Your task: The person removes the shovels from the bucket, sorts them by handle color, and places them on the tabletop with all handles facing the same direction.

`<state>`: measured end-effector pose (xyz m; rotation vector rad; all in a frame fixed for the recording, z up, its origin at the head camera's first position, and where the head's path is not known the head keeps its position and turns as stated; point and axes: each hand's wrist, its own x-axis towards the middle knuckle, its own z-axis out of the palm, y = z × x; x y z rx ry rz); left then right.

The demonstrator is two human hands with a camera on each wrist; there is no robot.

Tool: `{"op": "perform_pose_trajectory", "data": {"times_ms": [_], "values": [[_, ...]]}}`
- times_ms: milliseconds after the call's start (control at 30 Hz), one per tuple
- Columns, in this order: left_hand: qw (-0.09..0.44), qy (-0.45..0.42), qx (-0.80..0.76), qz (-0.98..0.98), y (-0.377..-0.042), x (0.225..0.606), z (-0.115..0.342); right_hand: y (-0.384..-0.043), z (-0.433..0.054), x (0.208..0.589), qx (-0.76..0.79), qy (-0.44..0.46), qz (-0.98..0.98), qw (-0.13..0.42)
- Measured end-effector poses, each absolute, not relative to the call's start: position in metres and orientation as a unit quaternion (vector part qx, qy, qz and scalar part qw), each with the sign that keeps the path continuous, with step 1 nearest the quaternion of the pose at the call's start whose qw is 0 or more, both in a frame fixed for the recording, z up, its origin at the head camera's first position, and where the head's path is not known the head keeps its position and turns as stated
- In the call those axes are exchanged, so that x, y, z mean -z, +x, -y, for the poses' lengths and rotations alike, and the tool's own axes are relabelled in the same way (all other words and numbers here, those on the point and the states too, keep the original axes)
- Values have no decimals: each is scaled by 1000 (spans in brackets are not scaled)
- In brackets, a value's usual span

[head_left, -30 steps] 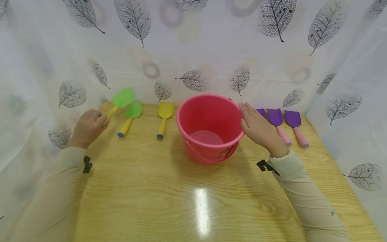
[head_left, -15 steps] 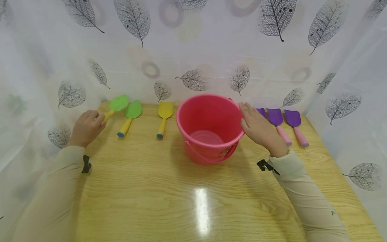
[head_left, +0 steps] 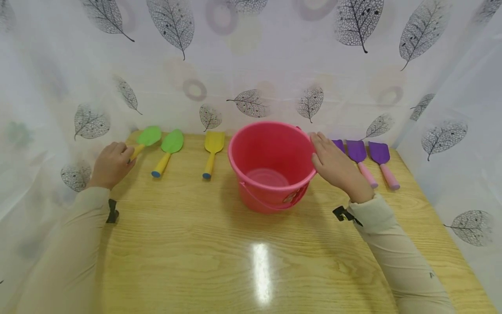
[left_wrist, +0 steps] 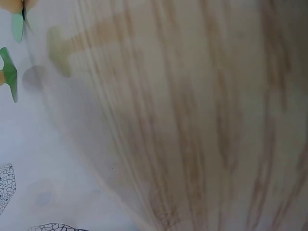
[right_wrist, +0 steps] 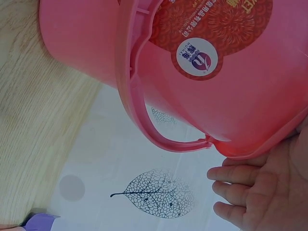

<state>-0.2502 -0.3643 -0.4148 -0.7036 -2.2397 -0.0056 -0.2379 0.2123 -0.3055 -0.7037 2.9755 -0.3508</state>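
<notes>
In the head view my left hand [head_left: 111, 165] grips the yellow handle of a green-bladed toy shovel [head_left: 149, 136] near the table's far left corner; the handle's end is hidden in the hand. A second green-bladed toy shovel [head_left: 172, 141] lies just right of it, and a yellow toy shovel [head_left: 214, 143] farther right. My right hand [head_left: 339, 168] rests on the right rim of a pink bucket [head_left: 260, 196], fingers extended. The right wrist view shows those fingers [right_wrist: 236, 192] straight beside the bucket's rim, with its handle [right_wrist: 127, 91] hanging down.
Several purple-bladed toy shovels [head_left: 379, 153] with pink handles lie at the back right, one partly hidden behind my right hand. A leaf-printed curtain [head_left: 251, 52] encloses the wooden table [head_left: 188, 261] at the back and sides.
My left hand has lowered the green-bladed shovel and moved it slightly left, so its blade is now near table level beside the other green one. My right hand and the bucket stay put.
</notes>
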Motion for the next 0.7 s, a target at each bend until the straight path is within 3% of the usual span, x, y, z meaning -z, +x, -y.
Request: {"op": "perform_pose_trajectory", "data": {"times_ms": [700], "values": [[357,-282,0,891,-257,421,367,-239,-213,307,114,-229,-967,22]]}}
